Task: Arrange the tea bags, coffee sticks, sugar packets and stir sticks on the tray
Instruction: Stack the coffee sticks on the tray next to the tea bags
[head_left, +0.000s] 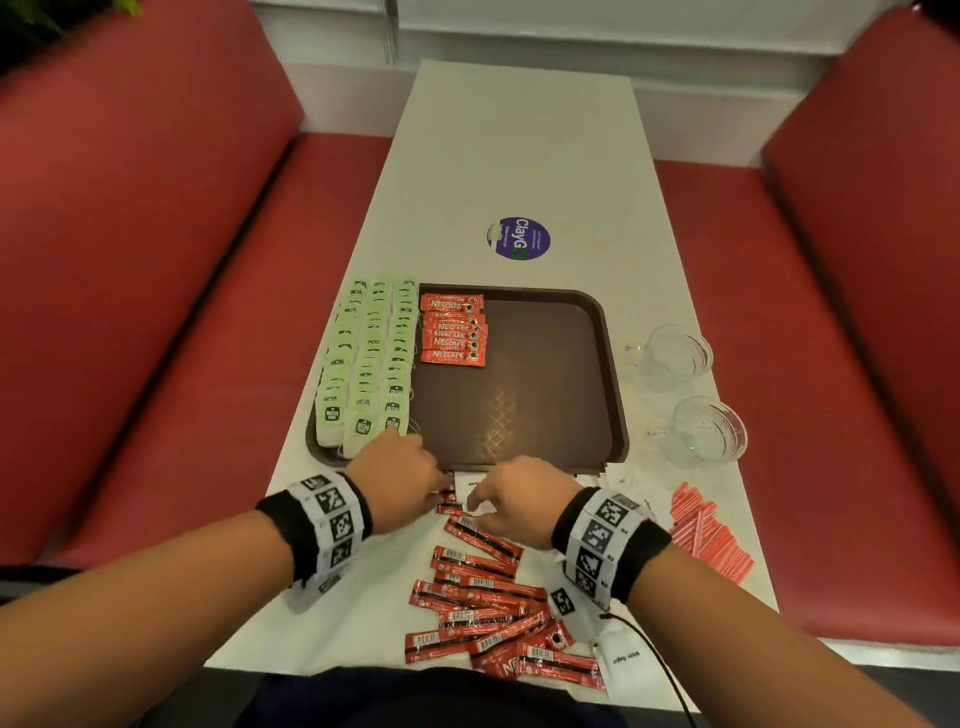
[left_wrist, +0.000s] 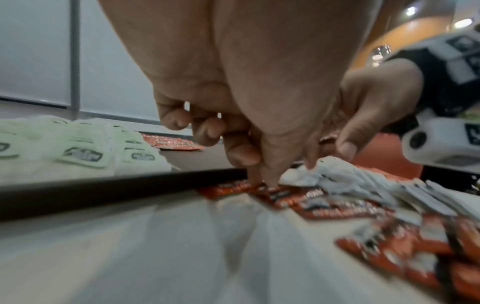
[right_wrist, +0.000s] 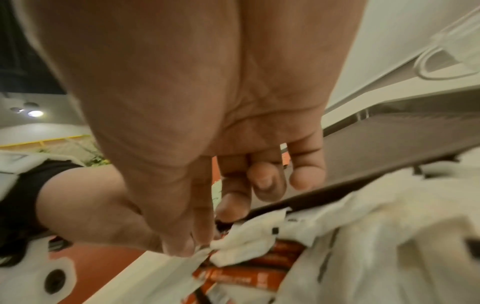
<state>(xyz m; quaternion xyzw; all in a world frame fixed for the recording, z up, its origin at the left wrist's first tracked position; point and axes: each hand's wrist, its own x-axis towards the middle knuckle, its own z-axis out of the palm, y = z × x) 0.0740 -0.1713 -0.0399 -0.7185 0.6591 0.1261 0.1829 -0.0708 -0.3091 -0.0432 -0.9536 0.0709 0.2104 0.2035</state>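
Observation:
A brown tray (head_left: 545, 364) holds three columns of green tea bags (head_left: 369, 364) on its left side, with a short column of red coffee sticks (head_left: 454, 330) beside them. Both hands are at the tray's near edge. My left hand (head_left: 439, 493) pinches the end of a red coffee stick (left_wrist: 228, 189) lying on the table against the tray rim (left_wrist: 103, 189). My right hand (head_left: 475, 501) pinches a corner of a white sugar packet (right_wrist: 233, 244) between thumb and forefinger. More sugar packets (left_wrist: 337, 176) lie under the right hand.
A loose pile of coffee sticks (head_left: 493, 608) covers the near table. Red-and-white stir sticks (head_left: 709, 530) lie at the right edge. Two glass cups (head_left: 675, 353) (head_left: 709, 434) stand right of the tray. Another sugar packet (head_left: 623, 662) lies near my right wrist. Red benches flank the table.

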